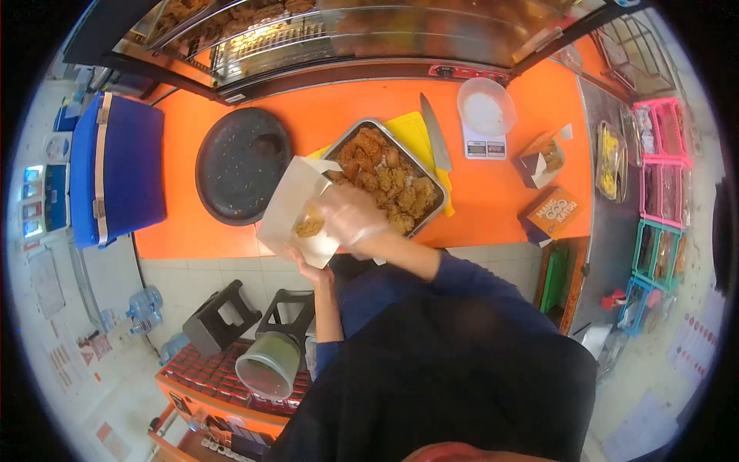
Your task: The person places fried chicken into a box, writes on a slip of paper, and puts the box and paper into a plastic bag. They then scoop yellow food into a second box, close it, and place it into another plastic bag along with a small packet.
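Observation:
An opened paper box (296, 202), pale inside, is held tilted by my left hand (310, 267) at its lower edge. One piece of fried chicken (309, 225) shows inside the box. My right hand (350, 215), in a clear plastic glove, is over the box beside that piece; its fingers are blurred, and whether they hold it is unclear. Just right of the box, a metal tray (440, 202) full of fried chicken pieces (385, 181) rests partly on a yellow board (408, 127).
A knife (435, 132) lies right of the tray. Farther right are a scale (485, 146) with a clear bowl (486, 108) and two small boxes (539, 165). A round black tray (242, 165) is at left, beside a blue cooler (127, 169). A glass display case (354, 38) borders the back.

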The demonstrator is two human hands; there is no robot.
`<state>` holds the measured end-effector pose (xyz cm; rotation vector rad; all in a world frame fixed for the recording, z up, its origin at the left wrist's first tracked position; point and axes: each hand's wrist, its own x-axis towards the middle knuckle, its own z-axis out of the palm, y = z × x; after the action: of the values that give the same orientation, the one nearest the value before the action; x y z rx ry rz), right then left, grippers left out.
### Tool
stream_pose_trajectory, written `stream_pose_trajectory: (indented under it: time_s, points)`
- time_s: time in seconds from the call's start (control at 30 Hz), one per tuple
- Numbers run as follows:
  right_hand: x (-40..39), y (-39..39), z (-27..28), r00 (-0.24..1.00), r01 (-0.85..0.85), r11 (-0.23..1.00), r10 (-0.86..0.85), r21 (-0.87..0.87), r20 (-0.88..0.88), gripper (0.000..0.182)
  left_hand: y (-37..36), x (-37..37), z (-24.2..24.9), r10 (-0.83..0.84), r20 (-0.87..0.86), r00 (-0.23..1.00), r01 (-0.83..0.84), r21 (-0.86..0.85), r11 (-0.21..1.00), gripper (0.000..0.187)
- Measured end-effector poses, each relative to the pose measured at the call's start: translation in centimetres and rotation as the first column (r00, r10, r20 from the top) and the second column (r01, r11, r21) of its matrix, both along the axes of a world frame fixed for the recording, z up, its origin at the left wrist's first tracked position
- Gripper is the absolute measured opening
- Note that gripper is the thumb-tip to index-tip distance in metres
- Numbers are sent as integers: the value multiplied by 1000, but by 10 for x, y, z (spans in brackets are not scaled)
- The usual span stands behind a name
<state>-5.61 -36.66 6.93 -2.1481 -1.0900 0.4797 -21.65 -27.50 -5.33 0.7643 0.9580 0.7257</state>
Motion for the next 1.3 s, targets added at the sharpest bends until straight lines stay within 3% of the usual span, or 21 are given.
stream_pose_trajectory:
  time_s: [0.07, 0.1, 0.17, 0.23, 0.33, 0.4, 0.63, 0.7, 0.73, 0.8, 0.83, 0.87, 0.93, 0.97, 1.0, 1.03, 1.13, 1.2, 1.23, 1.27, 1.3]
  points:
    - [-16, 10, -2, 998, -19, 999, 21, -32, 52, 20, 5, -9, -5, -30, 22, 999, 30, 9, 1000, 64]
    - [-4, 8, 18, 995, 22, 995, -32, -99, -97, 21, 9, -16, -9, -6, 42, 999, 5, 34, 999, 64]
    - [24, -9, 3, 931, 332, 934, -348, -135, -113, 31, 18, -35, -19, 49, 37, 998, -52, 83, 995, 65]
    - [36, -22, -62, 885, 466, 863, -452, -196, 113, 31, 24, -50, -22, 70, 2, 998, -69, 107, 992, 66]
    - [58, -23, -93, 909, 405, 791, -400, -458, 114, 32, 27, -67, -27, 73, -33, 997, -68, 128, 989, 68]
    - [59, -19, -107, 977, 210, 811, -159, -546, 139, 37, 27, -76, -35, 13, -47, 999, -8, 100, 995, 68]
    - [67, -55, -134, 963, 250, 961, -234, -119, 135, 43, 27, -83, -62, 38, -25, 999, -38, -1, 999, 68]
    - [82, -78, -147, 815, 407, 906, -302, 118, -495, 46, 29, -84, -64, 56, -25, 998, -56, -30, 998, 68]
    - [92, -86, -148, 817, 399, 910, -297, 115, -494, 46, 31, -83, -62, 35, -31, 999, -36, -24, 999, 68]
    - [104, -100, -149, 216, 621, 774, -22, 120, -976, 49, 32, -80, -56, 16, -43, 999, -17, -22, 1000, 68]
    - [95, -107, -144, 212, 620, 776, -26, 114, -977, 49, 33, -79, -54, 5, -45, 999, -7, -41, 999, 67]
    - [81, -117, -136, 672, 524, 849, -361, 71, -647, 48, 33, -76, -51, -7, -41, 999, 5, -58, 998, 67]
    - [66, -116, -100, 885, 464, 885, -465, -36, -26, 48, 34, -70, -44, -4, -45, 999, 1, -67, 998, 67]
    - [61, -99, -67, 611, 622, 743, -261, 248, -748, 47, 33, -68, -42, 0, -56, 998, -4, -74, 997, 67]
    - [55, -85, -42, 103, 844, 471, 329, 258, -939, 47, 33, -68, -44, 5, -55, 998, -9, -75, 997, 67]
    - [48, -77, -27, 99, 840, 478, 331, 257, -938, 47, 33, -69, -47, -6, -35, 999, 2, -101, 995, 67]
    - [29, -37, -28, 188, 486, 835, 186, 256, -964, 43, 35, -66, -48, 3, -37, 999, -6, -77, 997, 66]
    - [0, 4, -48, 486, 225, 958, 47, 177, -873, 36, 36, -66, -45, -1, -58, 998, -1, -39, 999, 66]
    - [-19, 21, -47, 667, 123, 979, 37, 159, -744, 34, 35, -63, -41, -7, -54, 999, 5, -43, 999, 66]
    - [-31, 45, -47, 898, -129, 991, 104, -31, -427, 34, 34, -61, -38, -18, -50, 999, 15, -51, 999, 66]
    - [-38, 62, -47, 960, -278, 910, 269, -308, -73, 34, 33, -62, -41, -38, -46, 998, 35, -57, 998, 66]
